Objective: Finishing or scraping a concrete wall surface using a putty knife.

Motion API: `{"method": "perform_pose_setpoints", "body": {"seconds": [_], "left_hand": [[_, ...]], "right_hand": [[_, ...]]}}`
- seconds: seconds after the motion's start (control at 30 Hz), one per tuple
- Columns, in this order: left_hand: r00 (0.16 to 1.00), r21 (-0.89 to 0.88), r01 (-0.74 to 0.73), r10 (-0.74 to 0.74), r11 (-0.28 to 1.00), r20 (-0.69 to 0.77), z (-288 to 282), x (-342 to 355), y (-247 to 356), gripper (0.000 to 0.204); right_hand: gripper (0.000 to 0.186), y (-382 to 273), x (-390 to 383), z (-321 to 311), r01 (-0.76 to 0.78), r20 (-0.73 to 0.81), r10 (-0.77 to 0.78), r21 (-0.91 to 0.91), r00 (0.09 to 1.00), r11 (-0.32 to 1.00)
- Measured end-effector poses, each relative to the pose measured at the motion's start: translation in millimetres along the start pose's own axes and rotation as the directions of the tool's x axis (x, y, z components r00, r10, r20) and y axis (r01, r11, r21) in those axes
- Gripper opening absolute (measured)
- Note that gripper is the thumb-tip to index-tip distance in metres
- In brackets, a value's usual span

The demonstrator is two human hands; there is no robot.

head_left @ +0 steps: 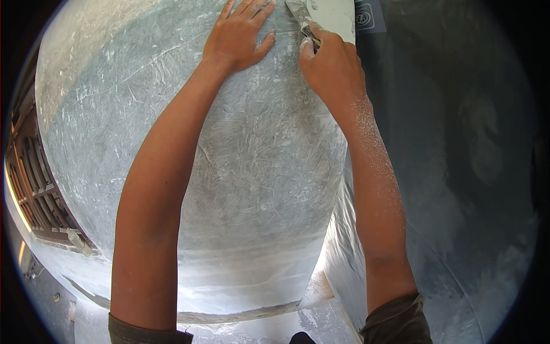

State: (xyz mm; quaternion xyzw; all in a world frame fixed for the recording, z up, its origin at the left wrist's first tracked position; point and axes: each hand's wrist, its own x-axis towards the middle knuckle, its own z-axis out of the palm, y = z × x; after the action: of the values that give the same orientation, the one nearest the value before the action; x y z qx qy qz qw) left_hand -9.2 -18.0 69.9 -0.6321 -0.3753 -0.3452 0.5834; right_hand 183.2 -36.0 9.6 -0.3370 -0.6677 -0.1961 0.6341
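My left hand (239, 37) lies flat against a rough grey plastered wall (258, 160), its fingers spread and pointing up. To its right, my right hand (335, 63) grips a putty knife (298, 14) by the handle. The blade points up and to the left, close to the left edge of a smooth pale, whitish patch (335, 16) at the wall's right side. I cannot tell whether the blade touches the surface. White dust speckles my right forearm and fingertips.
A dark, hazy panel (458, 143) stands along the right side, with a small printed label (369, 16) near its top. Crinkled plastic sheeting (344, 223) hangs at the wall's right edge. A brown slatted window (43, 183) is at the far left.
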Motion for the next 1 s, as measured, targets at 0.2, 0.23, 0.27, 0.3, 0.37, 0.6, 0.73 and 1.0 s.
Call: {"method": "perform_pose_setpoints", "body": {"seconds": [0.2, 0.23, 0.27, 0.3, 0.37, 0.6, 0.73, 1.0], "left_hand": [[0.998, 0.008, 0.025, -0.025, 1.0, 0.058, -7.3, -5.0, -3.4, 0.066], [0.999, 0.005, 0.019, -0.019, 1.0, 0.05, -5.7, -1.6, -1.6, 0.066], [1.0, 0.0, 0.006, -0.006, 1.0, 0.031, -4.1, -0.1, -0.1, 0.065], [1.0, -0.005, -0.008, 0.008, 1.0, 0.011, -2.4, 2.0, 1.7, 0.065], [1.0, 0.0, -0.006, 0.006, 1.0, 0.012, -0.7, -1.5, -2.4, 0.066], [0.998, 0.008, 0.007, -0.008, 1.0, 0.06, -5.9, -3.9, -2.0, 0.065], [1.0, 0.014, -0.004, 0.004, 1.0, 0.006, -0.5, -1.0, -1.2, 0.065], [1.0, -0.017, 0.0, -0.001, 1.0, -0.017, 1.0, -1.1, -3.0, 0.064]], "right_hand": [[0.044, -2.8, -18.0, 0.6, -0.03, 0.082, 0.032, -0.033, 0.996, 0.999], [0.044, 2.3, -10.1, 1.7, -0.031, 0.073, 0.033, -0.038, 0.997, 0.999], [0.044, 7.1, 2.6, 3.6, 0.003, 0.017, -0.003, -0.012, 1.0, 1.0], [0.043, 11.7, 9.9, 3.1, 0.039, -0.04, -0.038, 0.011, 0.998, 0.999], [0.043, 4.4, 12.5, -0.9, 0.019, -0.007, -0.019, 0.008, 1.0, 1.0], [0.042, -3.4, -8.9, -2.5, -0.033, 0.074, 0.037, -0.044, 0.997, 0.998], [0.042, -2.3, 10.7, -4.4, -0.003, 0.017, 0.004, -0.047, 1.0, 0.999], [0.042, -5.5, 2.9, -2.4, 0.004, 0.024, -0.003, -0.038, 1.0, 0.999]]}}
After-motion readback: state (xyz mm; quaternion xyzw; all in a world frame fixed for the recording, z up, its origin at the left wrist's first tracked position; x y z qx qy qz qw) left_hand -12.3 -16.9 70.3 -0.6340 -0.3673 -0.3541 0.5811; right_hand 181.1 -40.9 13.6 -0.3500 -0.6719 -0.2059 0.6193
